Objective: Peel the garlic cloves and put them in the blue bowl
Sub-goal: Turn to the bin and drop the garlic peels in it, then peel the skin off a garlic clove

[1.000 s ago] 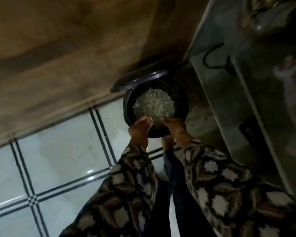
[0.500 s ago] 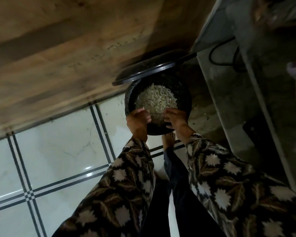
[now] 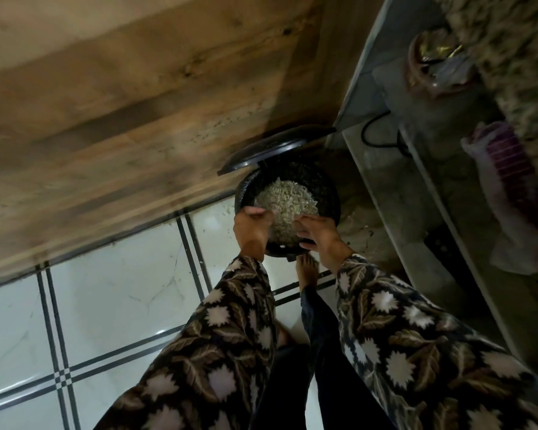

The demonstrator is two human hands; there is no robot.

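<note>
I am standing over a round black bin (image 3: pixel 330 189) on the floor. Its lid (image 3: pixel 274 147) is tipped up against a wooden cabinet. A heap of pale garlic skins (image 3: pixel 288 200) fills the bin. Both my hands hover over its near rim. My left hand (image 3: pixel 250 228) has its fingers curled in with the thumb against the fingertips, and I see nothing between them. My right hand (image 3: pixel 319 234) is beside it with fingers loosely spread toward the skins. The picture is blurred. No blue bowl or garlic clove is in view.
A wooden cabinet front (image 3: pixel 121 119) runs along the left. White floor tiles (image 3: pixel 112 293) with dark lines lie below. My bare foot (image 3: pixel 306 270) stands just behind the bin. A grey stone counter (image 3: pixel 395 187) with a black cable and a plastic bag (image 3: pixel 503 206) is on the right.
My view has shifted a little and both hands have moved slightly further over the bin. The right hand's fingers have spread out more.
</note>
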